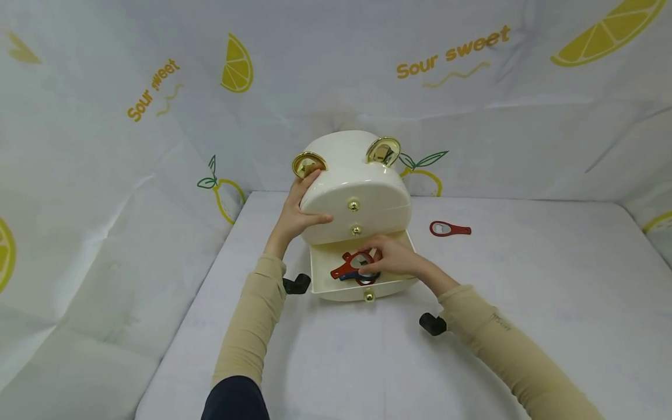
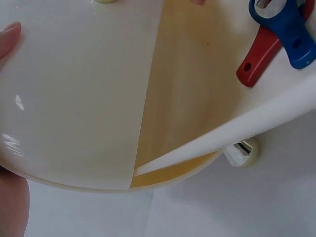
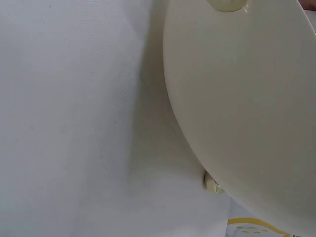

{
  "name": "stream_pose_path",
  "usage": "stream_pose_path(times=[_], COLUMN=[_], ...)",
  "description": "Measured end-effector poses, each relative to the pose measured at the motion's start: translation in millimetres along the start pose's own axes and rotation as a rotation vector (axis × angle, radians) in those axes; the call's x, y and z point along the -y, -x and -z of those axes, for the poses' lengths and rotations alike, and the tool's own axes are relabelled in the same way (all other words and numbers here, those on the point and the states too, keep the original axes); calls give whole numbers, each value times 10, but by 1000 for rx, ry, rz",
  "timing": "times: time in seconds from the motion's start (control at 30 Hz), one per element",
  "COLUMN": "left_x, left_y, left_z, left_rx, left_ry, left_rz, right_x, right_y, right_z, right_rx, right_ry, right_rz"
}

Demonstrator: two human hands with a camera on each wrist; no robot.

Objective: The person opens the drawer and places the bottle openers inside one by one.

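Note:
A cream bear-shaped drawer box (image 1: 362, 181) with gold ears stands at the back of the table. My left hand (image 1: 298, 211) grips its left side, thumb across the front (image 2: 74, 98) and fingers up by the left ear. The bottom drawer (image 1: 320, 274) is pulled out. My right hand (image 1: 389, 258) reaches into it and pinches the round head of a red bottle opener (image 1: 345, 267), which lies on a blue opener (image 1: 350, 277). The left wrist view shows the red handle (image 2: 256, 61) and the blue opener (image 2: 289, 34) on the drawer floor (image 2: 192, 89). The right wrist view shows only the box's cream surface (image 3: 247, 98).
A second red bottle opener (image 1: 450, 228) lies on the white tablecloth (image 1: 525, 291) to the right of the box. White cloth walls printed with lemons enclose the table on three sides. Bare cloth stretches in front of the drawer.

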State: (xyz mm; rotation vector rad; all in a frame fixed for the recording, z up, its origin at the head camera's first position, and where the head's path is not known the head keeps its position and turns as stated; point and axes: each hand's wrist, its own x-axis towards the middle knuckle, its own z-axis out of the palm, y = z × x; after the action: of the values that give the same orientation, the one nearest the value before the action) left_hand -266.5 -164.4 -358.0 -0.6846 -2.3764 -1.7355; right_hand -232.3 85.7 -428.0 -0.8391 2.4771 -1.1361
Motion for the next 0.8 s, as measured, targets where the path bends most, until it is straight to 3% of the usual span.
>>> stream_pose_path(times=[0.17, 0.47, 0.8], left_x=[-6, -6, 18], left_y=[-7, -10, -12], left_z=[-2, 6, 0], left_rx=[0, -4, -6], left_ry=[0, -5, -1], left_rz=[-5, -5, 2], right_x=[-8, -71, -127], right_y=[-26, -99, -120], right_z=[-38, -58, -93], right_rx=[25, 77, 105], right_ry=[49, 175, 173], right_rz=[-30, 16, 50])
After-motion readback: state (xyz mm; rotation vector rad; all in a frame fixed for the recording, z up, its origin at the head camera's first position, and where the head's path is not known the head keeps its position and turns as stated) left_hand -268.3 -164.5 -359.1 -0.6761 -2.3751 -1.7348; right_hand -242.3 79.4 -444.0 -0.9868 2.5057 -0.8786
